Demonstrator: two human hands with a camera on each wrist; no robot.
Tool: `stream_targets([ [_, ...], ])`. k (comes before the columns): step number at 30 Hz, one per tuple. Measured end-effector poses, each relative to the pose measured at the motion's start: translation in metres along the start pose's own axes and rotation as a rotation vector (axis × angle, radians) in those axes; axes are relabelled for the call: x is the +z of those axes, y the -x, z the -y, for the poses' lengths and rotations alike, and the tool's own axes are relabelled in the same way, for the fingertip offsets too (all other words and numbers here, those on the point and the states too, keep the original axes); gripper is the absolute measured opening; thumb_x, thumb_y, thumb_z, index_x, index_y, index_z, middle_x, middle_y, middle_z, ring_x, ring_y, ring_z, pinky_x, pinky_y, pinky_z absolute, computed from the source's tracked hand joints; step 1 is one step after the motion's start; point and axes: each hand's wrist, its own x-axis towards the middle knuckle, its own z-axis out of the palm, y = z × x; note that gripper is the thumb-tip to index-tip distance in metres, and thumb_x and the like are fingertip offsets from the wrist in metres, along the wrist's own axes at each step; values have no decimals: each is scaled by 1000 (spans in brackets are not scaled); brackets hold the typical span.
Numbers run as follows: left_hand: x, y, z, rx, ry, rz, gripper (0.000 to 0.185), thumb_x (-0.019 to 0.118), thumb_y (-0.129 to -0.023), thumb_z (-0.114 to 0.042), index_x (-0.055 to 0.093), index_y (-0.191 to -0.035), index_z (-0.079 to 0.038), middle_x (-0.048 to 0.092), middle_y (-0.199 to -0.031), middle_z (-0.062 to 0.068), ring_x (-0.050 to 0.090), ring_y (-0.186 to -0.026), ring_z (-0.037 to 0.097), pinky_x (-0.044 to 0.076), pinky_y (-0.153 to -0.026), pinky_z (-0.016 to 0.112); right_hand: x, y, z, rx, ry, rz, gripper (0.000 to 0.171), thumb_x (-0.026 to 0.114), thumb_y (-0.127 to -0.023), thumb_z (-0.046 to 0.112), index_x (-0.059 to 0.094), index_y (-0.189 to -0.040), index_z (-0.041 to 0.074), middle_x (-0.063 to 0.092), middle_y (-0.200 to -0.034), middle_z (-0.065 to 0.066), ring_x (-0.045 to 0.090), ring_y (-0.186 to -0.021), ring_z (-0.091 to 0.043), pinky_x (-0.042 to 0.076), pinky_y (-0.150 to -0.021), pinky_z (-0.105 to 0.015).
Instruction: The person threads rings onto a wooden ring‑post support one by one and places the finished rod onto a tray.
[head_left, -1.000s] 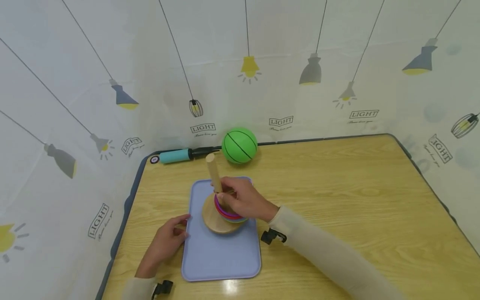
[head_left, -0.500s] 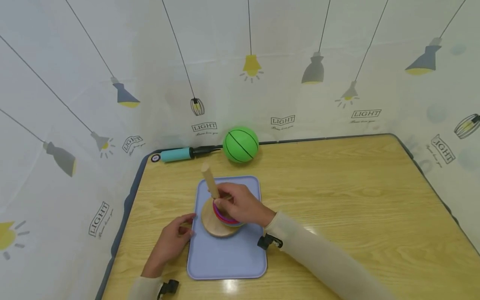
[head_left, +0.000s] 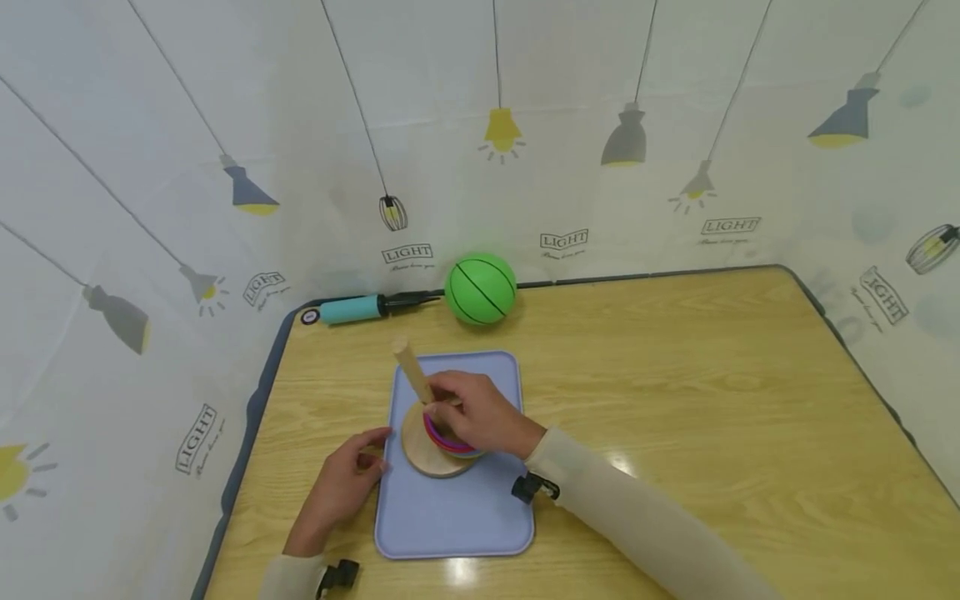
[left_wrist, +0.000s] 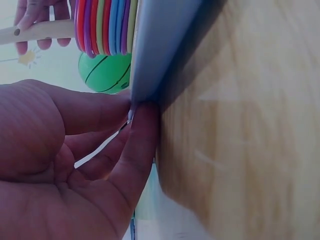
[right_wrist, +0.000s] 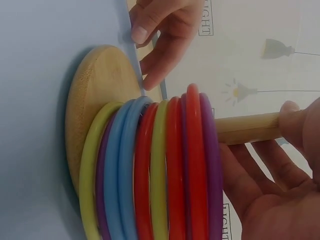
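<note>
A wooden ring stand with a round base (head_left: 420, 454) and an upright post (head_left: 411, 371) stands on a lavender-blue tray (head_left: 453, 529). Plastic rings (right_wrist: 157, 175) in red, yellow-green, blue and purple are stacked on the post, down against the base. My right hand (head_left: 483, 412) holds the post just above the top ring, thumb on one side and fingers (right_wrist: 250, 172) on the other. The left hand (head_left: 348, 479) pinches the tray's left edge between thumb and fingers, plainly seen in the left wrist view. In the head view the right hand hides part of the rings.
A green ball (head_left: 481, 289) with black lines sits behind the tray, against the wall. Left of it lies a turquoise hand pump (head_left: 352, 309) with a black end. The wooden table (head_left: 675, 375) meets a wall covering (head_left: 315, 100) printed with lamps.
The tray has shifted slightly right, the left hand along with it. The stand has come a little nearer and leftward on the tray, with the right hand still holding its post.
</note>
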Motion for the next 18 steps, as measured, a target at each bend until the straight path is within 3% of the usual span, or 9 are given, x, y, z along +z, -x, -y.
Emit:
stream_targets([
  [6, -2, -1, -1, -1, 0, 14, 53, 70, -98, 3, 61, -148, -12, 68, -137, 15, 71, -104, 20, 56, -80, 24, -1, 0, 0, 6, 28, 1, 20, 67, -105, 14, 72, -123, 6, 74, -116, -4, 73, -108, -12, 59, -88, -23],
  [13, -6, -5, -5, 29, -45, 16, 48, 73, -96, 1, 66, -143, -10, 72, -132, 13, 73, -101, 19, 57, -79, 24, -21, 8, -2, -2, 28, -35, 35, 70, -103, 19, 68, -137, 10, 76, -117, -2, 73, -110, -13, 62, -89, -31],
  [18, -12, -7, -8, 125, -164, -74, 40, 72, -99, -8, 68, -139, -7, 74, -125, 13, 74, -105, 26, 62, -84, 37, -55, 23, -12, -30, 222, -67, 36, 70, -103, 24, 68, -136, 8, 76, -123, -7, 73, -114, -19, 62, -93, -38],
])
